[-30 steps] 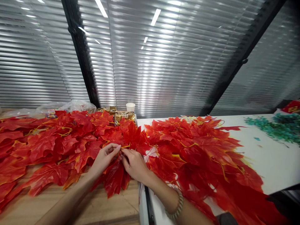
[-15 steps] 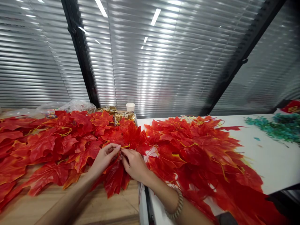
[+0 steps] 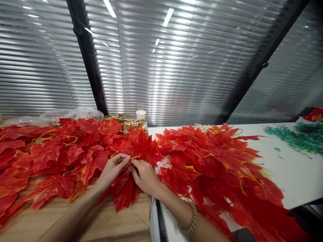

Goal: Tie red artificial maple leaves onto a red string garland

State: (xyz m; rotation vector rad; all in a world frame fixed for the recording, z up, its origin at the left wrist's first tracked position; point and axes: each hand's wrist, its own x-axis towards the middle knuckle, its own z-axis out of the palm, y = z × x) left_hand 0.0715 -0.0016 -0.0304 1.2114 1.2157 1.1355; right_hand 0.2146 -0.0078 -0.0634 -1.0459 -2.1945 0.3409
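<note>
In the middle of the head view my left hand and my right hand meet fingertip to fingertip. Both are closed in a pinch on the thin yellow stem of an artificial maple leaf garland. The exact spot they grip is mostly hidden by the fingers. A dark red maple leaf hangs just below them, over the wooden tabletop. Red and orange maple leaves spread to the left, and another heap of red leaves lies to the right, with yellow stems running among them.
Gold-wrapped packets and a white paper cup stand behind the leaves. Clear plastic bags lie at the back left. Teal foliage rests on the white table at right. Glass with blinds rises behind.
Almost nothing differs. Both hands stay pinched together at the same place, and the leaves lie as before; the view has shifted very slightly.
</note>
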